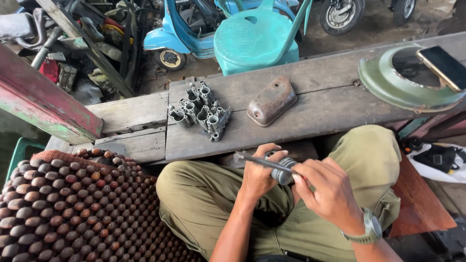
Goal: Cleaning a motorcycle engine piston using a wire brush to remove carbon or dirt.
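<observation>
So there's a small grey ribbed metal part (283, 170) held over the lap, just below the plank bench (310, 111). Left hand (259, 172) is wrapped around it, right hand (324, 187) pinches a thin metal tool (262, 161) laid across its top. At 11 o'clock from it sits a grey carburetor body (200, 110), at 12 a rusty cover (271, 100), at 2 a green fender (403, 90) with a phone (444, 67) on it.

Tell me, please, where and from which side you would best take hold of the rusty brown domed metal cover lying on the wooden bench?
Probably across its two long edges, coming down from above. The rusty brown domed metal cover lies flat, dome up, on the wooden bench, with bare wood all round it; the grey cast metal part sits clear to one side. Its rounded top offers no edge to pinch.
</observation>
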